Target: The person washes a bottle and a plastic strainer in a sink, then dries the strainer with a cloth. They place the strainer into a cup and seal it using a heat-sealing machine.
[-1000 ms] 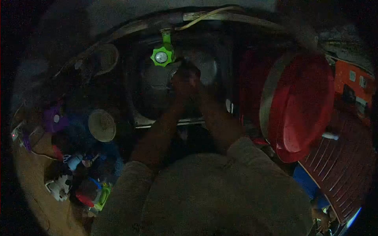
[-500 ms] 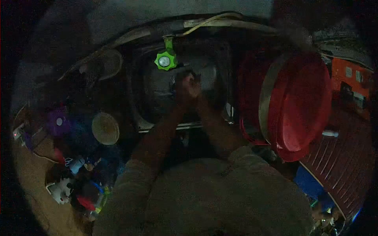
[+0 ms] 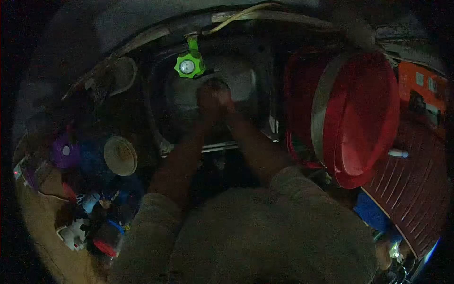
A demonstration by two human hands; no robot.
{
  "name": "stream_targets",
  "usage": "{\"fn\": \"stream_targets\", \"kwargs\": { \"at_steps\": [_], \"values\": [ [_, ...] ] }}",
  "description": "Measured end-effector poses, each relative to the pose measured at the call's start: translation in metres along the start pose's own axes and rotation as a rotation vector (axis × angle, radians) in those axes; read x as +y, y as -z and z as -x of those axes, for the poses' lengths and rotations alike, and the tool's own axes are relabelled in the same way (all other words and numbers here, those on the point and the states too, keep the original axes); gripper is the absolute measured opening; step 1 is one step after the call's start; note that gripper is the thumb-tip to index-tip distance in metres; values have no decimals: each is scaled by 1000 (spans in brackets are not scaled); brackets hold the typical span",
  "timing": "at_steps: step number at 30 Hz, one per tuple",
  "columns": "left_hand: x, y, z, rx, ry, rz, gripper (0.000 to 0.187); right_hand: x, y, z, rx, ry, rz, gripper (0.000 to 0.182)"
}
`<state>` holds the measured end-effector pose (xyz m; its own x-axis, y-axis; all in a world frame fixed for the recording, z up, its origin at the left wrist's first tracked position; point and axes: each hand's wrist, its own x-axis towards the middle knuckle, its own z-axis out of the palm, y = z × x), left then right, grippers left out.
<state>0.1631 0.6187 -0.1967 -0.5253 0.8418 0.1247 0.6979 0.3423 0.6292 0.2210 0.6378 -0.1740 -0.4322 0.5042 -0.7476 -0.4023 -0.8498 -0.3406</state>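
A: Both hands in the middle of the action, over the dark sink, the left hand and the right hand together, one against the other!

B: Clamped on anything in there?

A: Can't tell, it's far too dark and blurred around the fingers

B: And the tap?

A: Just beyond the hands, a touch to their left, its bright green knob leaping out of the gloom!

B: What's on the flanks?

A: A big red tub beside the sink on the right, and a pale round bowl out on the left, near the left forearm
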Motion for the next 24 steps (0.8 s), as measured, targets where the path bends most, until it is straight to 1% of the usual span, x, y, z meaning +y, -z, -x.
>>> {"fn": "stream_targets", "kwargs": {
  "at_steps": [2, 3, 5, 6, 7, 8, 10, 11, 12, 13, 15, 16, 17, 19, 20, 21, 22, 24],
  "values": [
    [-1, -5, 7, 37, -59, -47, 33, 8, 11, -11, -39, 24, 37, 49],
    [-25, -12, -5, -10, -57, -25, 34, 14, 20, -18, -64, 39, 55, 51],
    [-60, -18, -33, -120, -7, 53, 35, 29, 36, -36, -141, 103, 121, 53],
    [-50, -3, -39, -189, 63, 126, 34, 38, 48, -45, -189, 145, 147, 54],
    [-45, 7, -43, -254, 137, 193, 35, 39, 53, -48, -215, 132, 90, 56],
    [-38, 17, -36, -336, 6, 229, 37, 41, 60, -48, -210, 70, -20, 57],
    [-39, 25, -17, -414, -123, 256, 40, 13, 30, -2, -123, -110, -322, 59],
    [-29, 38, -9, -372, -49, 291, 42, -6, 9, 27, -149, -73, -158, 60],
    [-12, 64, -6, -298, 57, 348, 44, -16, -6, 47, -177, -29, 6, 61],
    [5, 92, -8, -219, 187, 412, 46, -17, -13, 54, -185, -23, 5, 61],
    [43, 156, -21, -73, 370, 553, 51, -18, -19, 59, -222, 113, 172, 61],
    [65, 186, -30, 8, 366, 607, 53, -19, -22, 59, -229, 161, 224, 61],
    [86, 213, -42, 73, 305, 634, 55, -18, -23, 54, -230, 211, 276, 60],
    [115, 244, -61, 235, 104, 625, 61, -19, -29, 37, -205, 338, 449, 58],
    [151, 272, -69, 8, -59, 235, 58, -19, -33, 25, -181, 409, 567, 57],
    [172, 285, -71, -216, -218, -158, 56, -19, -36, 14, -149, 484, 682, 56],
    [177, 280, -71, -216, -219, -156, 56, -18, -38, 4, -128, 549, 799, 55],
    [183, 266, -80, -260, -259, -618, 52, -15, -39, -17, -66, 678, 1057, 54]
  ]
}}
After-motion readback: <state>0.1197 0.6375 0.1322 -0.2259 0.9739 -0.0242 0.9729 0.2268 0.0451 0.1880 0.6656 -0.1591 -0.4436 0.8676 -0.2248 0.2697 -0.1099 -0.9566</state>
